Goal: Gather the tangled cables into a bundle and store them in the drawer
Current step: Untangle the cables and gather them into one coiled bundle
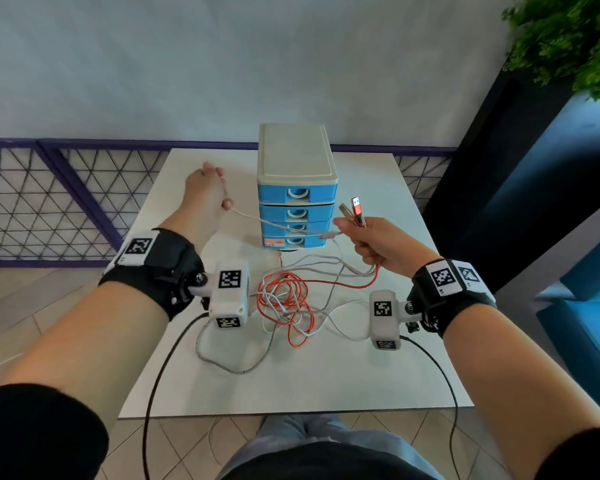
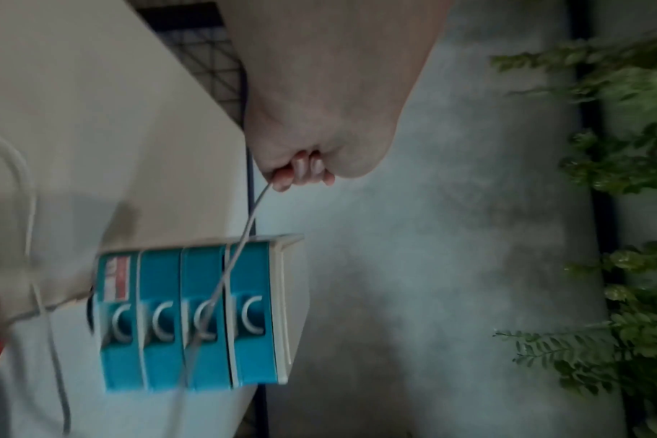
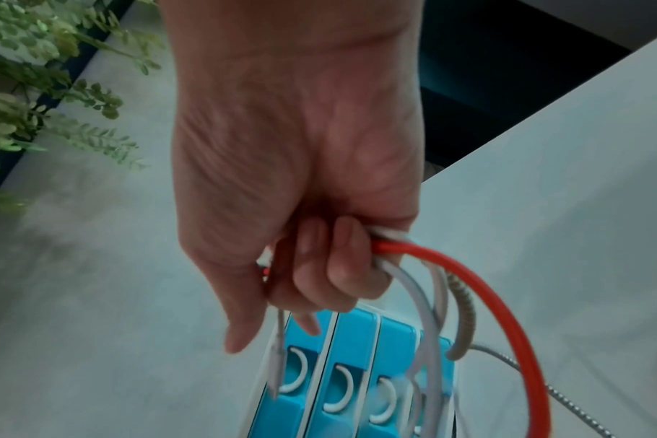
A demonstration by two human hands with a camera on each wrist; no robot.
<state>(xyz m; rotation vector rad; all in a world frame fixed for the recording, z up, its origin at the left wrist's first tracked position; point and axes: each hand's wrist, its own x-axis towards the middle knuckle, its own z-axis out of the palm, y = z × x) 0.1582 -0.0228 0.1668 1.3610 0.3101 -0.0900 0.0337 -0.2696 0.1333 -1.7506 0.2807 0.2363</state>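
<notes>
Progress looks early-to-mid: cable ends are collected but nothing is bundled or stored yet. Right hand (image 1: pixel 378 245) is fisted around several cable ends, with a red USB plug (image 1: pixel 357 206) and a metallic one beside it sticking up above its knuckles; in the right wrist view a smooth red cable (image 3: pixel 469 275), pale rubbery white leads and a braided one (image 3: pixel 460 311) arc out from under its curled fingers (image 3: pixel 342 257). Left hand (image 1: pixel 207 188) is raised out to the far left, fingers curled, pinching a thin white cable (image 1: pixel 257 220) that runs taut from it across the drawer fronts toward the right hand. Most cable length lies slack below and between the hands: a tangle of red and white loops (image 1: pixel 284 303) on the white table (image 1: pixel 413 375), plus a long speckled braided cable (image 1: pixel 243 370) sweeping near the left wrist. Drawer unit (image 1: pixel 297 188) stands just beyond the right hand's fingertips, glossy blue plastic fronts, cream top, four drawers with white crescent pulls, all seemingly closed. Left to do, as I judge it: draw in the slack, coil it into one bundle, open a drawer, put the bundle in, close it. Loops look springy, likely to snag on each other.
</notes>
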